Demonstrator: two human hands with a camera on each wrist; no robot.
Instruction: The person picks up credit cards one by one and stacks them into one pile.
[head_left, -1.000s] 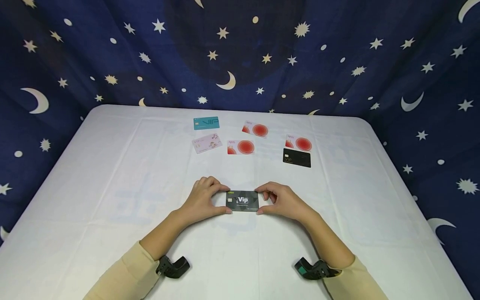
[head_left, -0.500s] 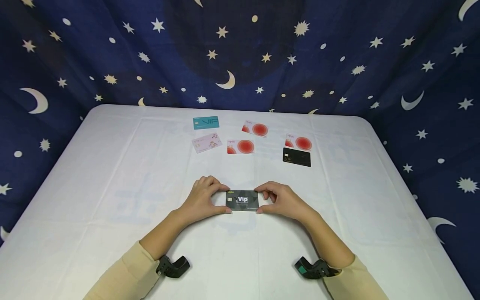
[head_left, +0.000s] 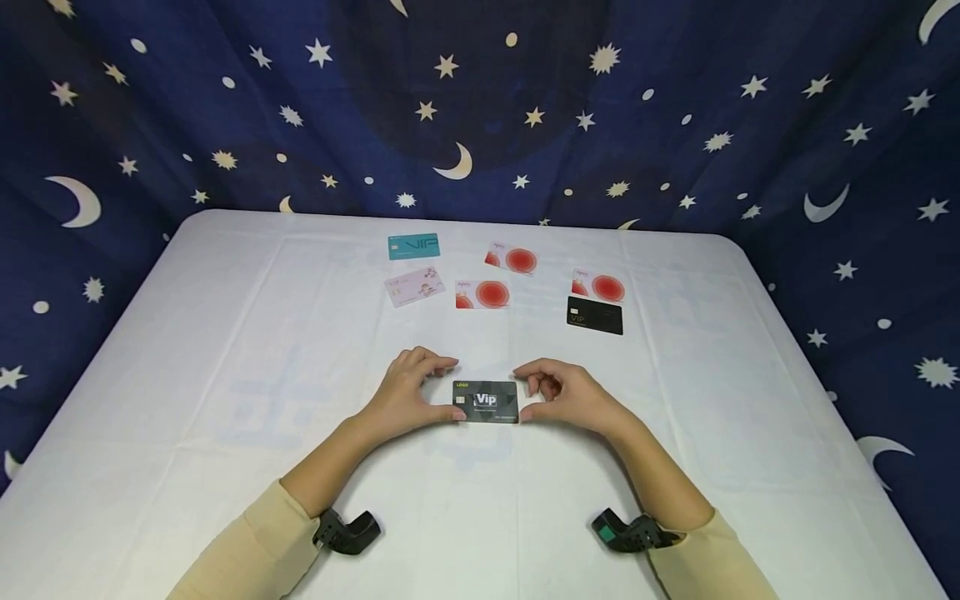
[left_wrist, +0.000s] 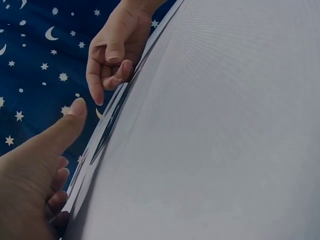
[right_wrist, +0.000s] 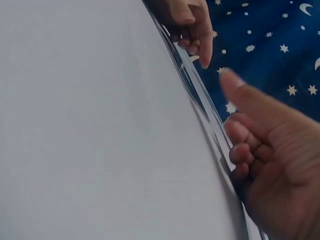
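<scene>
A dark grey Vip card [head_left: 485, 402] lies flat on the white table, with a chip and a yellow LOGO mark at its left. At its left end is my left hand [head_left: 407, 395], the index finger lifted off the top edge and the thumb tip over or beside the lower left corner; whether it touches, I cannot tell. My right hand [head_left: 576, 401] stands just off the right end, thumb and index finger apart. Both wrist views show the left hand [left_wrist: 37, 172] and right hand [right_wrist: 272, 165] with nothing between thumb and fingers; the card appears there only as a thin dark sliver.
Farther back lie a teal VIP card [head_left: 413, 246], a pink VIP card [head_left: 415, 287], and red-circle cards [head_left: 482, 294]. To the right, a black VIP card [head_left: 595, 316] touches or overlaps another red-circle card. A starry blue curtain [head_left: 480, 117] hangs behind the table [head_left: 262, 467].
Both hands have let go of the grey Vip card's ends; the index fingers rose from its top corners and the right hand drew slightly right. The card stayed in place.
</scene>
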